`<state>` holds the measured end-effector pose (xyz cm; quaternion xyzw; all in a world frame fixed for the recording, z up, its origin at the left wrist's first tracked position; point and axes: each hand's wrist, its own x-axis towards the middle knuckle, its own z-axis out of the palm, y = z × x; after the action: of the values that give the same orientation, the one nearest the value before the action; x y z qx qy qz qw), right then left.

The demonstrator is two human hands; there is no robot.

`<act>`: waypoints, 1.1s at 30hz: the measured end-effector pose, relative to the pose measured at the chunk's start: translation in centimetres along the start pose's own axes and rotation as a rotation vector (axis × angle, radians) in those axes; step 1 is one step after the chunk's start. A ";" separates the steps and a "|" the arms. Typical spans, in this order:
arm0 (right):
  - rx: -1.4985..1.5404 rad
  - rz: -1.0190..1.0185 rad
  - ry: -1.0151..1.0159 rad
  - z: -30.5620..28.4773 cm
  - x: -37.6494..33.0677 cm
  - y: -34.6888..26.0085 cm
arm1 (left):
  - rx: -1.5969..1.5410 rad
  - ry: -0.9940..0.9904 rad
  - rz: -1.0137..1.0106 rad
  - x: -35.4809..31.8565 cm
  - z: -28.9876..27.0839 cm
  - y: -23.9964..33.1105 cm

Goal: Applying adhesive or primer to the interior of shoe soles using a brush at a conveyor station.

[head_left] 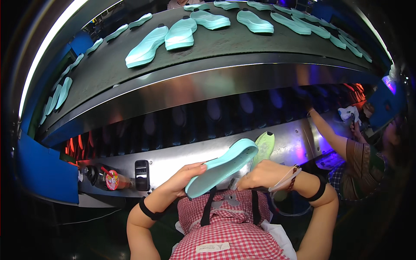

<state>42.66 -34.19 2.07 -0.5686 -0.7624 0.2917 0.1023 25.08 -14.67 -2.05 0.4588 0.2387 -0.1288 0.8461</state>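
My left hand (184, 177) is closed on the edge of a turquoise shoe sole (225, 167), held tilted in front of my chest with its hollow side toward me. Beside the sole's right edge, my right hand (262, 174) is closed in a fist-like grip. Something small and pale shows near its fingers, too unclear to name. A pale green sole (265, 145) with a dark tip lies on the metal ledge (169, 158), just beyond my right hand and partly hidden by it and the turquoise sole.
Many turquoise soles (182, 34) lie on a dark conveyor belt (216, 45) above a steel rail (186, 78). Under it, a dark slot has orange glows at both ends. At left on the ledge are a black phone-like object (141, 175) and a bottle (115, 180). A co-worker's arm (331, 130) reaches in at right.
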 end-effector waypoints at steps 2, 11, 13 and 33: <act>0.127 -0.134 0.164 -0.4 -0.5 0.7 | -0.081 -0.005 0.023 -0.1 -0.3 0.0; 0.787 0.095 0.420 2.3 1.2 0.3 | -0.415 -0.150 0.124 1.2 -0.1 -1.6; 0.955 0.152 0.589 4.1 2.5 1.1 | -0.509 -0.176 0.130 2.5 0.0 -3.0; 1.197 0.032 1.419 8.0 2.6 -1.6 | -0.137 -0.237 1.092 -8.7 -6.0 11.4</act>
<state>36.60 -34.65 -3.92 -0.4771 -0.2358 0.2216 0.8171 20.94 -3.41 7.83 0.4422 -0.1222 0.2929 0.8389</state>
